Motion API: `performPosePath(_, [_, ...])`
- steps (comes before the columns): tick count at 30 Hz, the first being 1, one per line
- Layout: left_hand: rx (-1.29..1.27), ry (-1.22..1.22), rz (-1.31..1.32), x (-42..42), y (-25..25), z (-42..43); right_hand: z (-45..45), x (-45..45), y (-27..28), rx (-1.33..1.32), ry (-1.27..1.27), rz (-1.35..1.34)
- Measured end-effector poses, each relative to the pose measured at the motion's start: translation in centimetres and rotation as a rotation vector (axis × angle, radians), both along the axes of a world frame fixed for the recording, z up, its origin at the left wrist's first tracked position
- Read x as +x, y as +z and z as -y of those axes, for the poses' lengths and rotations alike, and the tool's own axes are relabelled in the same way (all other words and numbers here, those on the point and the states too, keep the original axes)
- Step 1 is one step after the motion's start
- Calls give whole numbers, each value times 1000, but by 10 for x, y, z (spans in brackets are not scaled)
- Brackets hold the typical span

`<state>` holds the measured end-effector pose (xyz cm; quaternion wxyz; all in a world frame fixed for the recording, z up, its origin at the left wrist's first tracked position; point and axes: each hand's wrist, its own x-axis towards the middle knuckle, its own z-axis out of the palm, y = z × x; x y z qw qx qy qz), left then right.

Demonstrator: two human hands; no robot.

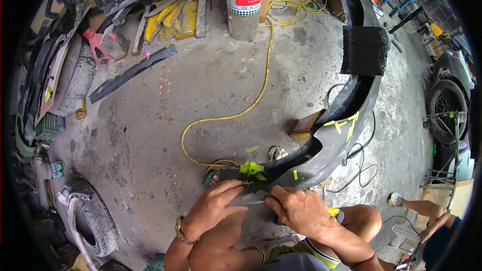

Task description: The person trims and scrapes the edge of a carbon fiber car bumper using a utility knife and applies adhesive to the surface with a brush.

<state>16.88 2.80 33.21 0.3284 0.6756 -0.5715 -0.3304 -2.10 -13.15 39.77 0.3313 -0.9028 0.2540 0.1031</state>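
Note:
A long curved car bumper (pixel 321 153), grey outside and black inside, runs from the top right down to my hands. Yellow-green tape marks (pixel 346 125) its surface, and a crumpled bunch of the same tape (pixel 252 169) sits near its close end. My left hand (pixel 216 206), a watch on its wrist, is closed with its fingertips on a grey flat piece (pixel 247 199). On that piece's other side my right hand (pixel 301 212) is closed, its thumb pressed along the edge. I cannot tell whether this piece belongs to the bumper.
A cardboard box (pixel 305 126) stands against the bumper's inner side. A yellow hose (pixel 265 80) winds across the floor from a large can (pixel 244 12). Tires (pixel 93 221) and car parts line the left. At lower right sits another person (pixel 437 226).

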Motion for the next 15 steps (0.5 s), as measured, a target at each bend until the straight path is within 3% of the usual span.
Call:
performPosePath(7, [-2,4,16,1,-4,-3,3,8,8,-53,126,-67])
performPosePath(12, [-3,-1,45,1,-10,-5,-17,7,10,-308,251,-18])
performPosePath(15, [3,10,33,1,-7,-4,-13,-1,4,-222,192,14])
